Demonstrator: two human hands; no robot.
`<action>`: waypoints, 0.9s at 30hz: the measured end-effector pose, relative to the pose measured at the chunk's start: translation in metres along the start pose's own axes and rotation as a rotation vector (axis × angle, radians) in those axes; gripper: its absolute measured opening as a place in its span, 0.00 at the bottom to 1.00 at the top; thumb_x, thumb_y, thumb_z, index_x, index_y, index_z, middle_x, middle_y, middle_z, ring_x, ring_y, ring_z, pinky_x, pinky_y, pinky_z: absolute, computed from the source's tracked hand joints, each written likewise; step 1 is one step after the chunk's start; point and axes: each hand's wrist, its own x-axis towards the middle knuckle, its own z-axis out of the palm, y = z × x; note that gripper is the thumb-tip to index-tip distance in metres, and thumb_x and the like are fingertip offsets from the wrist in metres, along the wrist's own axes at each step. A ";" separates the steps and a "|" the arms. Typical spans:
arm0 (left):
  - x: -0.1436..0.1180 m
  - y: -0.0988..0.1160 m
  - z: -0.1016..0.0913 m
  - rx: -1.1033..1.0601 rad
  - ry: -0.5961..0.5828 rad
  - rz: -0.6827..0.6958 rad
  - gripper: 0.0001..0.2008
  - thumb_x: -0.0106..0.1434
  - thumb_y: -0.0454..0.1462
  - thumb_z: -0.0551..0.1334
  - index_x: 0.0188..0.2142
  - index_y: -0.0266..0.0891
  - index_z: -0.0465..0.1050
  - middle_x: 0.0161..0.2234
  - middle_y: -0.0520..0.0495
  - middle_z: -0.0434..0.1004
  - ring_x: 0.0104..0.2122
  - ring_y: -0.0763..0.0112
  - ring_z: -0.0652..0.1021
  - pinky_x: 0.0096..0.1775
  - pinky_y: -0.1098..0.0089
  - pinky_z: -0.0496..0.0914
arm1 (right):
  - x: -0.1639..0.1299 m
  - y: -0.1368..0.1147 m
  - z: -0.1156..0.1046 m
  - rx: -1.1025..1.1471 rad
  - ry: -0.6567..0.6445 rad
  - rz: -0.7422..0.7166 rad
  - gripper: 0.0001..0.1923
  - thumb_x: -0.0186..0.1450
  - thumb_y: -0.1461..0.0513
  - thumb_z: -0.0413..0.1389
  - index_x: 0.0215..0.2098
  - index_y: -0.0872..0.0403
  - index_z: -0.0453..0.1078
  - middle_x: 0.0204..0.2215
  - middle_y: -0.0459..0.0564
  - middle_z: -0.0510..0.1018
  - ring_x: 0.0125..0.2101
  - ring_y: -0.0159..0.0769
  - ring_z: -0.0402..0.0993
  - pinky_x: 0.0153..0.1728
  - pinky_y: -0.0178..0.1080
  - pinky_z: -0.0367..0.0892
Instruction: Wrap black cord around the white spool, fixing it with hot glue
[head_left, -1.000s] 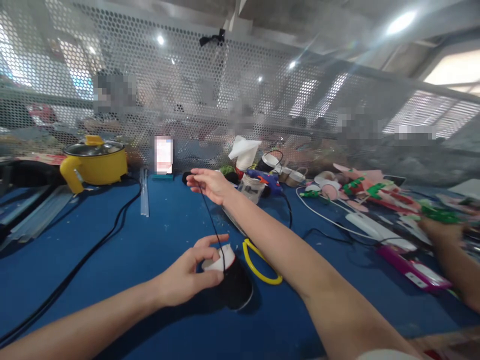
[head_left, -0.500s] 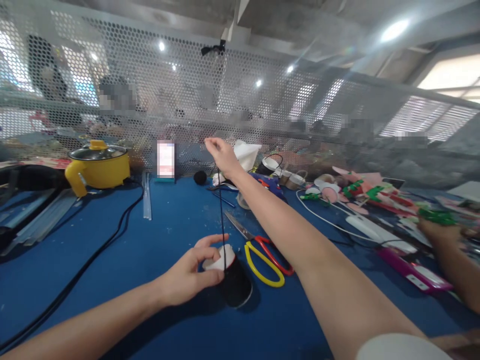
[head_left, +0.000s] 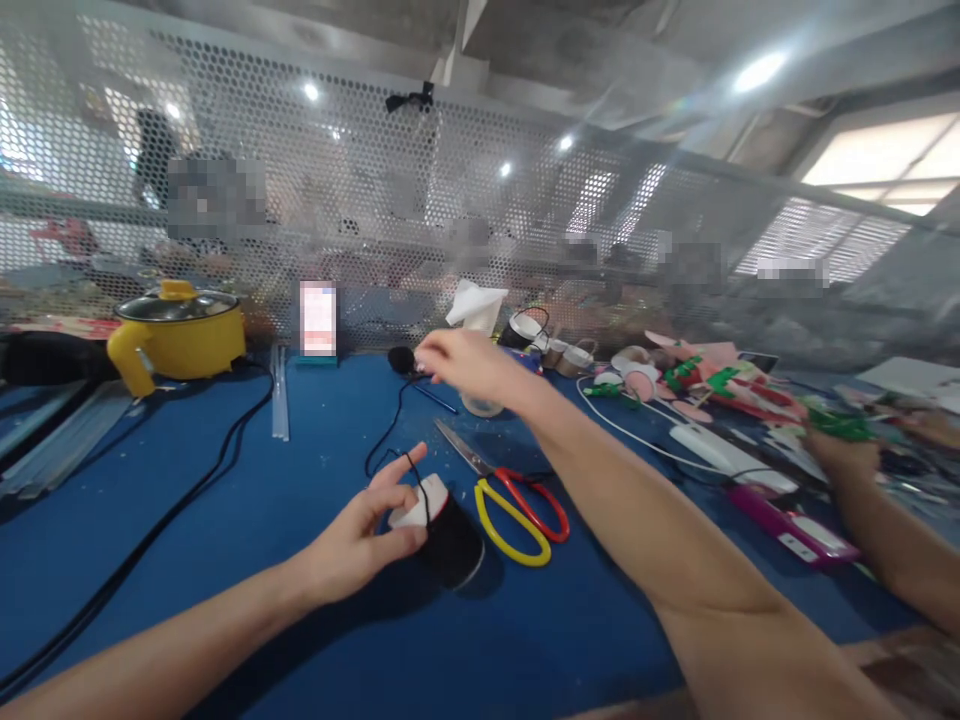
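My left hand [head_left: 367, 540] is closed around the white end of a small cylinder wrapped in black [head_left: 452, 545], which lies tilted on the table. Its index finger points up beside a strand of black yarn [head_left: 381, 440]. That strand runs from the cylinder, curves slackly across the table and leads up towards my right hand [head_left: 469, 362]. There my fingers are pinched together on the yarn, close to a fuzzy black ball [head_left: 400, 360]; the fingertips are partly hidden. Scissors [head_left: 517, 510] with one yellow and one red handle lie open under my right forearm.
A yellow electric pot [head_left: 180, 335] and clear glue sticks [head_left: 280, 395] are at the left. A lit phone [head_left: 318, 318] stands against the perforated screen [head_left: 300, 200]. On the right are a purple-and-white power strip [head_left: 791, 525], pink and green craft pieces and another person's hand [head_left: 844, 455].
My right hand has come down from its raised position towards the black ball. The yarn, taut and upright before, now lies slack. My left hand keeps hold of the cylinder.
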 end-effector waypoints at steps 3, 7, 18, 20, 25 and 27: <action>0.002 -0.001 -0.005 0.062 0.052 0.026 0.09 0.55 0.39 0.58 0.22 0.39 0.61 0.62 0.45 0.43 0.60 0.57 0.43 0.55 0.57 0.51 | -0.007 0.040 -0.028 -0.158 0.317 0.299 0.10 0.58 0.61 0.49 0.28 0.57 0.70 0.28 0.54 0.77 0.35 0.41 0.72 0.37 0.38 0.61; 0.005 -0.002 -0.012 0.180 0.083 0.053 0.09 0.57 0.39 0.56 0.23 0.39 0.62 0.62 0.45 0.40 0.60 0.55 0.44 0.55 0.54 0.48 | -0.022 0.088 -0.041 -0.031 0.348 0.649 0.11 0.55 0.59 0.54 0.19 0.57 0.65 0.27 0.60 0.76 0.41 0.50 0.68 0.40 0.42 0.60; 0.010 -0.012 -0.017 0.311 0.115 0.031 0.08 0.56 0.39 0.56 0.23 0.39 0.63 0.61 0.41 0.46 0.60 0.54 0.46 0.55 0.51 0.48 | -0.036 0.114 0.008 0.611 0.311 0.758 0.10 0.60 0.64 0.50 0.20 0.57 0.62 0.12 0.43 0.67 0.12 0.25 0.64 0.14 0.29 0.62; 0.010 -0.013 -0.018 0.312 0.112 0.033 0.08 0.56 0.38 0.56 0.23 0.39 0.63 0.61 0.41 0.46 0.60 0.54 0.46 0.55 0.50 0.48 | -0.036 0.112 0.013 0.645 0.397 0.725 0.10 0.59 0.65 0.51 0.19 0.57 0.61 0.11 0.41 0.65 0.12 0.25 0.63 0.13 0.28 0.60; 0.011 -0.011 -0.017 0.289 0.109 0.026 0.08 0.56 0.39 0.56 0.22 0.39 0.62 0.60 0.39 0.48 0.60 0.55 0.46 0.55 0.50 0.47 | -0.048 0.092 0.007 0.625 0.638 0.573 0.09 0.57 0.62 0.53 0.20 0.55 0.60 0.12 0.39 0.64 0.15 0.25 0.63 0.20 0.28 0.62; 0.011 -0.010 -0.017 0.274 0.104 0.010 0.09 0.56 0.39 0.56 0.23 0.39 0.62 0.60 0.39 0.48 0.60 0.55 0.46 0.55 0.51 0.47 | -0.060 0.077 0.002 0.623 0.650 0.465 0.08 0.55 0.60 0.55 0.23 0.56 0.63 0.15 0.40 0.67 0.18 0.26 0.65 0.23 0.30 0.63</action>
